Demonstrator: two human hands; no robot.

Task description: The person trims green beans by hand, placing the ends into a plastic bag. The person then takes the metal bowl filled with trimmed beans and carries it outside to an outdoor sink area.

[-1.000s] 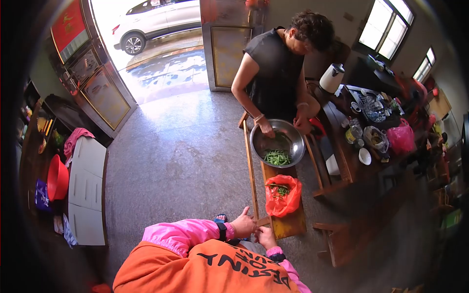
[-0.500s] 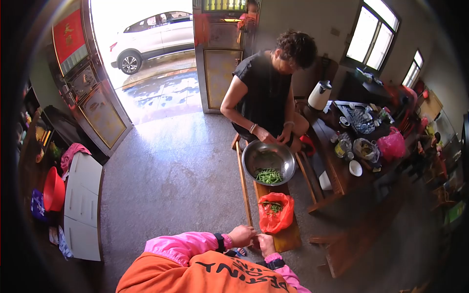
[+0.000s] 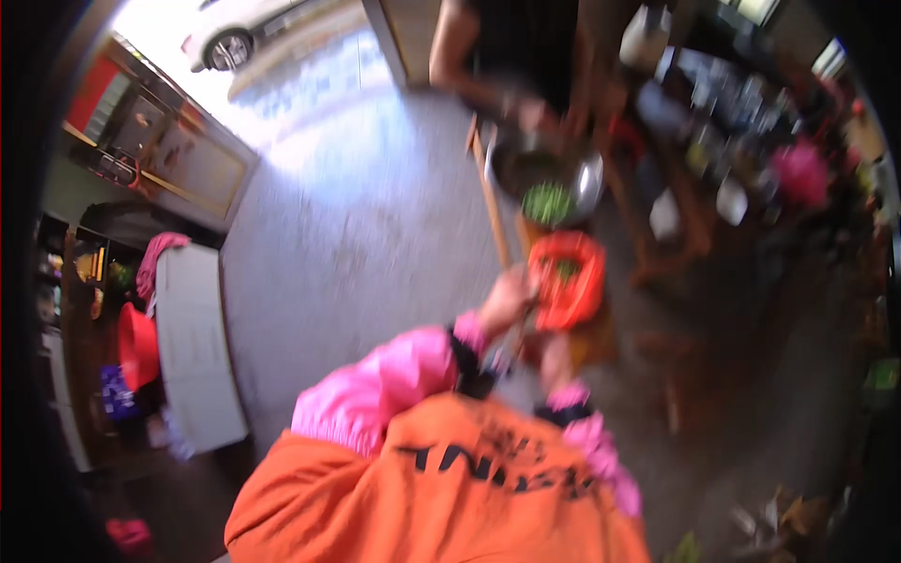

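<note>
My left hand (image 3: pixel 510 298) is at the left edge of a red plastic bag (image 3: pixel 587 298); motion blur hides whether its fingers touch or grip the bag. Just below the bag is my right hand (image 3: pixel 556 361), its fingers smeared as well. A few green pieces (image 3: pixel 566 270) lie inside the open bag. Beyond it stands a steel bowl (image 3: pixel 588 180) with a heap of green vegetable pieces (image 3: pixel 548 204), perhaps cut beans. Bag and bowl both rest on a wooden bench (image 3: pixel 595 343).
Facing me, a person in black (image 3: pixel 522 47) has their hands over the bowl's far rim. To the right, a cluttered table carries a pink bag (image 3: pixel 801 174) and a white bowl (image 3: pixel 731 202). A white cabinet (image 3: pixel 197 328) and a red basin (image 3: pixel 138 345) stand at left.
My view has tilted down and blurred. My hands, close together below the bag before, have parted: the left has moved up to the bag's left edge, while the right stays below the bag.
</note>
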